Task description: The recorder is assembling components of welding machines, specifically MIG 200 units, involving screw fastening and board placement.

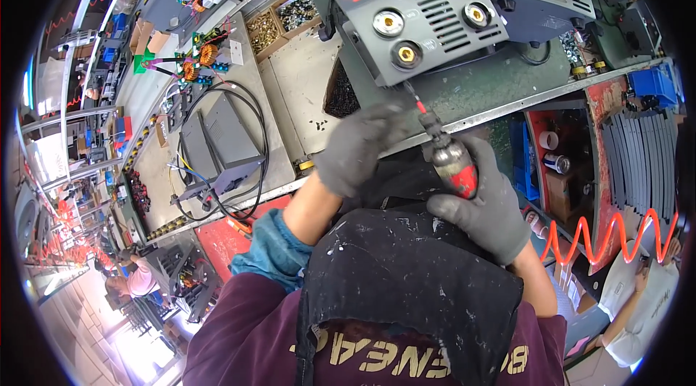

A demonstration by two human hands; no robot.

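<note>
Workbench held a grey machine at its edge. Right hand was closed tight around a red screwdriver, its tip at the machine. Left hand, curled, held nothing.

A metal workbench carries grey welding machines, screw trays — and a cabled grey box.

I had both hands in grey gloves. My left hand was raised forward, its fingers curled loosely, the bare forearm coming out of a rolled blue sleeve. My right hand stayed lower, the grip closed tightly, thumb on the upper side.
</note>
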